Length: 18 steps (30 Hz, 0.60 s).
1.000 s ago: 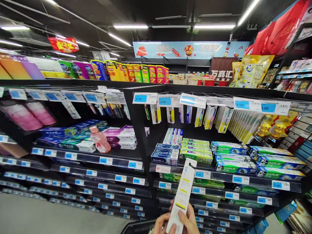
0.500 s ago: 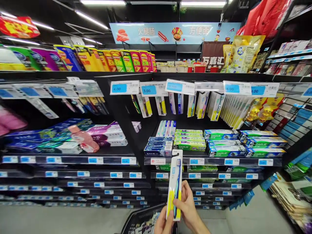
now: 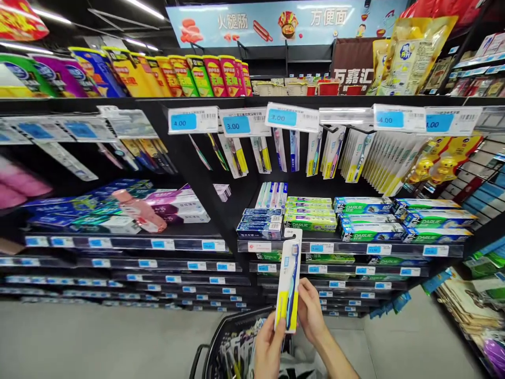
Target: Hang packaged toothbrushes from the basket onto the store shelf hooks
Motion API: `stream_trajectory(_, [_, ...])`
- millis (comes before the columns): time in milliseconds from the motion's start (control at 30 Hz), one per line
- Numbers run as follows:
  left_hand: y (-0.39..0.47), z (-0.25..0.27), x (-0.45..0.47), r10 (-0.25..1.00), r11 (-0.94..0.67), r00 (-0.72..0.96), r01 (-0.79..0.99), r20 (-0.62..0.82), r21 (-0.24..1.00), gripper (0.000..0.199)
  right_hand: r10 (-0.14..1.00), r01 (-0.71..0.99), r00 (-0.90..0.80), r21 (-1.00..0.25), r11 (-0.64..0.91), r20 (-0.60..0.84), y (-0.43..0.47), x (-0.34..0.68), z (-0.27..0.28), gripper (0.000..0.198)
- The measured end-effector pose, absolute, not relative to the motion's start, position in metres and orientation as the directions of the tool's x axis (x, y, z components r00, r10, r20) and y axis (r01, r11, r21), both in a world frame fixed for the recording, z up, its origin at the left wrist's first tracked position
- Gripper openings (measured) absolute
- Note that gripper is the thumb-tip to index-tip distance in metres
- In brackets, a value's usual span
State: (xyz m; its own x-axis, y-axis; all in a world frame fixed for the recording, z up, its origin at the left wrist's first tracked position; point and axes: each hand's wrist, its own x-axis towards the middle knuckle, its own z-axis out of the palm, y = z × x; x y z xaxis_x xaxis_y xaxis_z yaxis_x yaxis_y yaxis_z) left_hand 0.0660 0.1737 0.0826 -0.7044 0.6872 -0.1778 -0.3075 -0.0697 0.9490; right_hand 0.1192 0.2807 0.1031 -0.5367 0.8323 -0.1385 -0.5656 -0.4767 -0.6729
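Two hands on one toothbrush pack (image 3: 289, 281), held upright near the bottom of the view, front face toward the camera, blue brush showing over a yellow card. The left hand (image 3: 269, 347) pinches its lower edge from below, fingers closed on the card; the right hand (image 3: 311, 313) wraps the far side, thumb against the pack's right edge. Directly beneath sits a black shopping basket (image 3: 221, 347), already carrying packets.

The risk, as I read it: the grip is only on the lower part of a tall, thin card, so a loosened pinch could tip it over and drop it past the basket rim onto the floor.

Beyond the pack, the shelf (image 3: 355, 248) holds stacked green toothpaste boxes (image 3: 369, 218) marked DARLIE. Above, more toothbrushes hang from pegs under blue price tags (image 3: 232, 123) reading 4.00 and 3.00. Far back, an overhead banner (image 3: 284, 21) carries 火腿肠 and 方便面. To the left, a pink bottle (image 3: 139, 210) lies tilted on more toothpaste cartons. The pack's own print is too small to read.
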Motion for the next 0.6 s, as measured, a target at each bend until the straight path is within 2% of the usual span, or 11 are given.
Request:
stream_trajectory(100, [0.1732,0.0852,0.0634,0.725,-0.038,-0.658,-0.330,-0.201,0.943,0.056,0.834,-0.564,-0.531,-0.672,-0.480,-0.149,0.2806,0.1200,0.1034,0.033])
stream_trajectory(300, [0.1696,0.0892,0.0614,0.703,-0.015,-0.682,-0.298,-0.202,0.955,0.056,0.823,-0.550,-0.550,-0.681,-0.483,-0.139,0.2787,0.1183,0.1005,0.031])
stream_trajectory(500, [0.1663,0.0845,0.0634,0.681,-0.067,-0.720,-0.246,-0.136,0.967,0.050,0.710,-0.456,-0.701,-0.803,-0.384,0.059,0.2781,0.1183,0.0970,0.044])
stream_trajectory(600, [0.1663,0.0799,0.0612,0.660,-0.070,-0.740,-0.235,-0.132,0.969,0.054,0.684,-0.416,-0.727,-0.833,-0.366,0.063,0.2783,0.1187,0.0946,0.040])
